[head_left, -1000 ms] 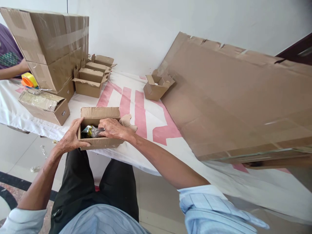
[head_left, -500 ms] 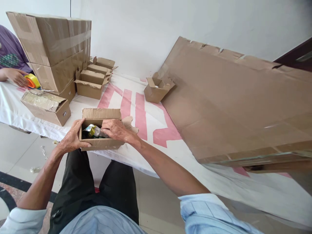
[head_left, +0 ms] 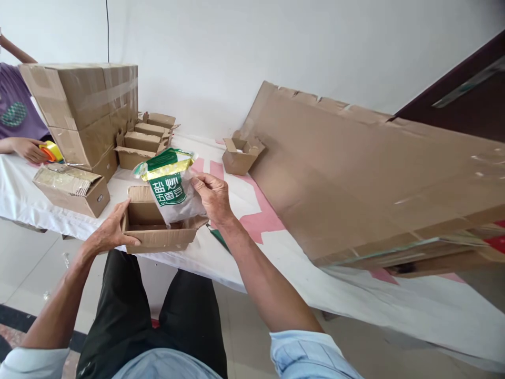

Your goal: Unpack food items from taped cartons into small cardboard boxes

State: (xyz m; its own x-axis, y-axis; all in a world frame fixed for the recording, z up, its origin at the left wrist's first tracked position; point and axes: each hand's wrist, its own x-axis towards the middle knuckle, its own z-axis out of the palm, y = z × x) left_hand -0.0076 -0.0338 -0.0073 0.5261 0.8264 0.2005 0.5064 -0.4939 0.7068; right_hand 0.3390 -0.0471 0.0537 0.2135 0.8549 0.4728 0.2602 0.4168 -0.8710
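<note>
Near the table's front edge stands an open cardboard box (head_left: 158, 240), its back flap up. My left hand (head_left: 111, 230) grips the box at its left end, thumb along the front wall. Pinched in my right hand (head_left: 213, 197) is a plastic snack bag (head_left: 173, 192), green, gold and clear with white Chinese lettering. The bag is tilted above the box, its lower end close to the opening. What I can see of the box's inside is bare cardboard. Just right of the box, partly behind my right wrist, lies something flat and green (head_left: 219, 237).
A taped box (head_left: 71, 189) sits at the left, before a tall stack of cartons (head_left: 84, 110). Behind are several open boxes (head_left: 136, 157). A small open box (head_left: 240, 158) touches a large cardboard sheet (head_left: 335, 184). Another person's hand (head_left: 29, 150) holds a tape roll (head_left: 51, 151).
My right hand has come up out of the box, lifting the snack bag from inside it. My left hand keeps its hold on the box. The camera view has shifted slightly.
</note>
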